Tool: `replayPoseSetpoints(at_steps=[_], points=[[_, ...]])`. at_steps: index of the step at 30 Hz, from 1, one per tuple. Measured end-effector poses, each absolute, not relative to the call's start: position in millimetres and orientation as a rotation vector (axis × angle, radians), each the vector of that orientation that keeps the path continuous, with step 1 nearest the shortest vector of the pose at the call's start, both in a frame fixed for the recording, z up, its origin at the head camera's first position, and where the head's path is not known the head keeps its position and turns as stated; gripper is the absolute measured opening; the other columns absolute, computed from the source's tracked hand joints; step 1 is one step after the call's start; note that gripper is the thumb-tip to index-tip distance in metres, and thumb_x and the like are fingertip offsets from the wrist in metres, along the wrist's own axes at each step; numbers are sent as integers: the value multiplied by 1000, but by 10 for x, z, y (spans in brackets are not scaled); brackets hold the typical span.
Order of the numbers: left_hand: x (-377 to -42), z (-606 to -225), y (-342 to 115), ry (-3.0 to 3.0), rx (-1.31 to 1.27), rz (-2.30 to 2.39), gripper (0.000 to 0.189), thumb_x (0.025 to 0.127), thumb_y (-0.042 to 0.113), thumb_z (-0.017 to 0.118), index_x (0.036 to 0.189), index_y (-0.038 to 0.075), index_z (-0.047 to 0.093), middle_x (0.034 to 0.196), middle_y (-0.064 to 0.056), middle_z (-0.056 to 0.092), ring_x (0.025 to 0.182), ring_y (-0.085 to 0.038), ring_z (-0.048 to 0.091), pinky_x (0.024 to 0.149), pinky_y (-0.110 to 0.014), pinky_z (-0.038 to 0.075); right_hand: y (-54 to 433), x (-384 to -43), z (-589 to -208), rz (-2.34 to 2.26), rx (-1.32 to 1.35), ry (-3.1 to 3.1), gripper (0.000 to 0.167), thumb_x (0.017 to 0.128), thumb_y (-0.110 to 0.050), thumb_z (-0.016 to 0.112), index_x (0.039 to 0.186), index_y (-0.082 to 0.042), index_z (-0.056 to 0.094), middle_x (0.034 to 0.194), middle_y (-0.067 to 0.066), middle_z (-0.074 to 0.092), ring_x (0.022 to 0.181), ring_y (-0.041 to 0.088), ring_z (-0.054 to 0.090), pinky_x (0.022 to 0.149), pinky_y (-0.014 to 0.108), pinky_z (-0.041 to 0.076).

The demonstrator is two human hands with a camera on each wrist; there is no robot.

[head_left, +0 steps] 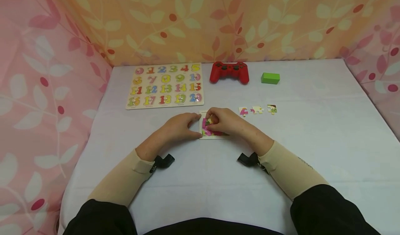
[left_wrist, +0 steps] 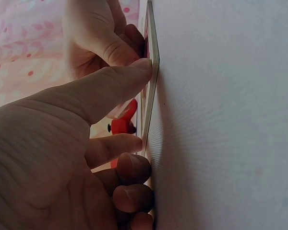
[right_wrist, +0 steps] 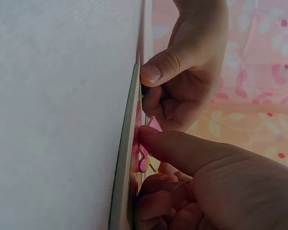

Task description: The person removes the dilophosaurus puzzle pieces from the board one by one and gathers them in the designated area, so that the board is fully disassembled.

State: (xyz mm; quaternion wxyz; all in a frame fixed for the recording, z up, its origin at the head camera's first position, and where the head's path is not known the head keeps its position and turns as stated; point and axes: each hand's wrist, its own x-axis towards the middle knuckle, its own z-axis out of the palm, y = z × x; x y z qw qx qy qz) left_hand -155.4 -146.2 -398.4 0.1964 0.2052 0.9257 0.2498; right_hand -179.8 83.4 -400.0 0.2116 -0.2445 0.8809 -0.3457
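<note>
A small jigsaw board (head_left: pixel 215 137) with a pale frame and a pink and green picture lies on the table between the hands. My left hand (head_left: pixel 179 126) steadies its left side, thumb at the near corner and index finger farther up the edge. Over the board, my right hand (head_left: pixel 227 121) pinches a pink puzzle piece (right_wrist: pixel 154 123), which stands tilted above the surface in the right wrist view. The right hand's fingers hide much of the picture. Right of the board lie three loose pieces: a pink one (head_left: pixel 243 111), a pale one (head_left: pixel 257 110) and a dark-topped one (head_left: pixel 272 108).
Behind the left hand lies a number puzzle board (head_left: pixel 165 103) with coloured digits. A red game controller (head_left: pixel 229 72) and a green block (head_left: pixel 270 78) are at the back of the white table (head_left: pixel 312 134). Flowered cloth (head_left: pixel 200 23) hangs around the back and sides.
</note>
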Motion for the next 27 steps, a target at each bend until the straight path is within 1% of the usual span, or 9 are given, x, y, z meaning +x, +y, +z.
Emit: replayPoseSetpoints(at_steps=[2, 5, 11, 15, 18, 23, 27], points=[[-1553, -3985, -1460, 2593, 577, 702, 80, 85, 45, 83, 152, 14, 51, 98, -2, 58, 99, -21, 51, 88, -40, 42, 839, -1807, -4012, -967, -680, 2452, 29, 91, -19, 79, 113, -10, 62, 82, 5, 55, 79, 20, 53, 69, 33, 43], [-1553, -3985, -1459, 2594, 577, 704, 80, 85, 45, 82, 152, 13, 51, 94, -3, 56, 96, -22, 51, 84, -39, 41, 844, -1810, -4016, -979, -688, 2460, 31, 90, -18, 81, 111, -8, 61, 79, 5, 56, 75, 20, 53, 68, 33, 43], [-1558, -4000, -1457, 2607, 581, 692, 80, 85, 45, 83, 151, 13, 52, 98, -2, 58, 97, -21, 51, 88, -39, 43, 830, -1796, -4038, -983, -705, 2486, 29, 88, -14, 80, 108, -8, 59, 78, 5, 55, 74, 19, 52, 68, 32, 43], [-1563, -3997, -1449, 2608, 591, 689, 80, 85, 44, 83, 151, 12, 52, 95, -2, 57, 94, -21, 51, 86, -39, 42, 817, -1779, -4062, -962, -712, 2520, 31, 88, -18, 80, 108, -9, 58, 78, 5, 55, 74, 20, 52, 66, 33, 43], [-1563, -3987, -1441, 2604, 587, 688, 79, 85, 44, 83, 151, 12, 52, 94, -3, 56, 92, -21, 51, 83, -39, 42, 813, -1769, -4078, -950, -717, 2548, 29, 89, -17, 79, 107, -9, 58, 77, 5, 54, 73, 20, 52, 65, 33, 42], [-1561, -3968, -1437, 2595, 579, 695, 79, 85, 43, 83, 151, 12, 52, 95, -3, 57, 94, -21, 51, 84, -38, 42, 799, -1739, -4074, -924, -735, 2572, 28, 87, -13, 75, 109, -8, 57, 76, 5, 54, 71, 19, 51, 65, 33, 41], [-1549, -3965, -1443, 2594, 567, 698, 79, 85, 43, 83, 150, 11, 52, 93, -4, 56, 94, -22, 51, 84, -39, 41, 791, -1730, -4061, -937, -747, 2569, 30, 86, -13, 74, 111, -8, 59, 78, 4, 54, 73, 19, 51, 66, 34, 42]])
